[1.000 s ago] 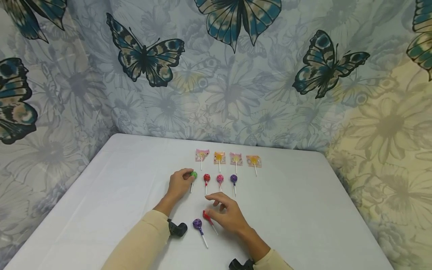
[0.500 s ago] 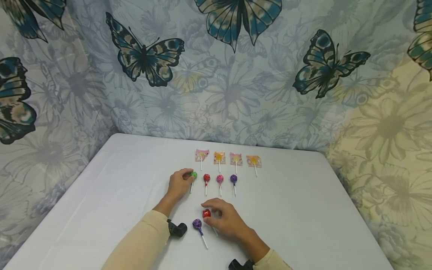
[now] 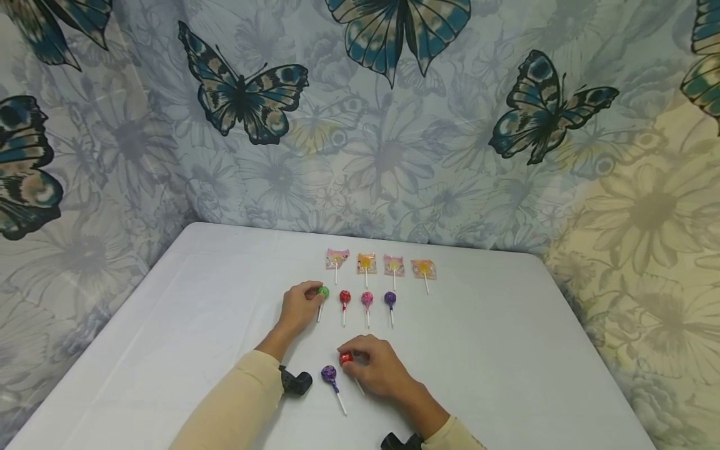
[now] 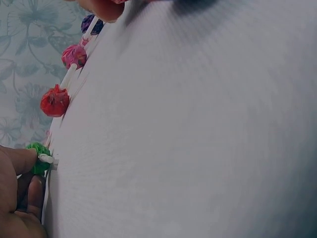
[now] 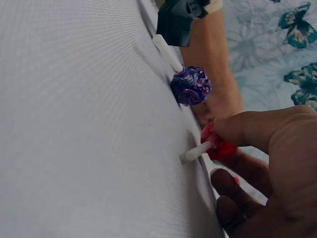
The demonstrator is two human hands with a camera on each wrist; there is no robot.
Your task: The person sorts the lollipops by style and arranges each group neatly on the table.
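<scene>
My left hand (image 3: 299,307) pinches the head of a green lollipop (image 3: 323,292) at the left end of a row; its white stick points toward me. In the left wrist view the thumb and a finger hold the green wrapper (image 4: 41,157). Nearer to me, my right hand (image 3: 378,365) has thumb and forefinger round the head of a red lollipop (image 3: 345,359), as the right wrist view also shows on the red wrapper (image 5: 218,143). Just left of it a purple lollipop (image 3: 329,375) lies on the white table (image 3: 484,362).
Right of the green lollipop lie a red one (image 3: 345,297), a pink one (image 3: 367,299) and a dark purple one (image 3: 390,299). Behind them runs a row of several flat lollipops in clear wrappers (image 3: 366,262). A butterfly-patterned wall (image 3: 388,162) borders the table's back.
My right hand has drawn back slightly, and its forefinger has come down round the red lollipop's head together with the thumb. The left hand has stayed on the green lollipop.
</scene>
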